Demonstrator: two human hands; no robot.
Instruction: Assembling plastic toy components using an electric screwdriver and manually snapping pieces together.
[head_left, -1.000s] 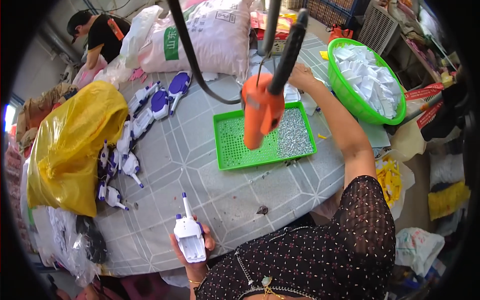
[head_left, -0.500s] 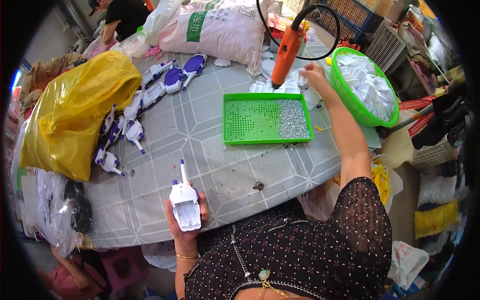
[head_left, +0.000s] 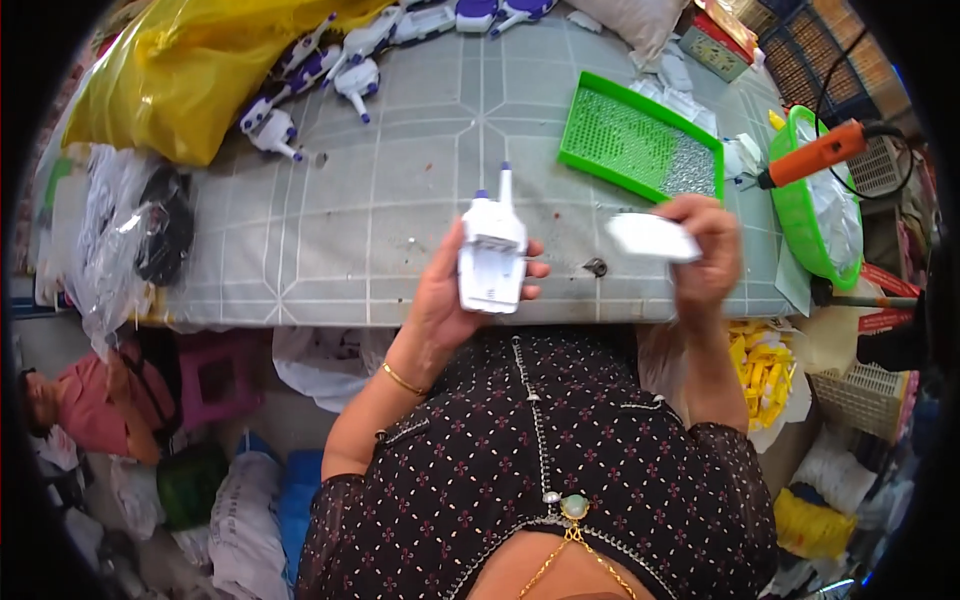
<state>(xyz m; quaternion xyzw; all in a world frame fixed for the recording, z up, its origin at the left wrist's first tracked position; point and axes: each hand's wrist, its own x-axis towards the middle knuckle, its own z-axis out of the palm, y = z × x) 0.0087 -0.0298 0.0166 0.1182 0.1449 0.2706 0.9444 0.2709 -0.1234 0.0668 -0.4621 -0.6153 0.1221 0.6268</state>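
**Handset (head_left: 492, 270) in your left hand (head_left: 443, 285), white piece (head_left: 650, 237) in your right hand (head_left: 710, 250)**

Your left grip is clamped around the white handset with purple tips, thumb on its left side and fingers curling round its right. It sits over the near edge of the table (head_left: 380, 220), antenna toward the far side and hollow recess facing up. Your right grip is pinched on the flat white piece, which is blurred, to the right of the handset and apart from it.

Beyond your right hand lies a green tray (head_left: 600, 174), small silver parts (head_left: 690, 172) heaped at its right end. Farther right, an orange power tool (head_left: 815, 155) points its tip left, beside a green basket (head_left: 790, 240) of white pieces. At far left, more handsets (head_left: 357, 85) lie by a yellow sack (head_left: 190, 80).
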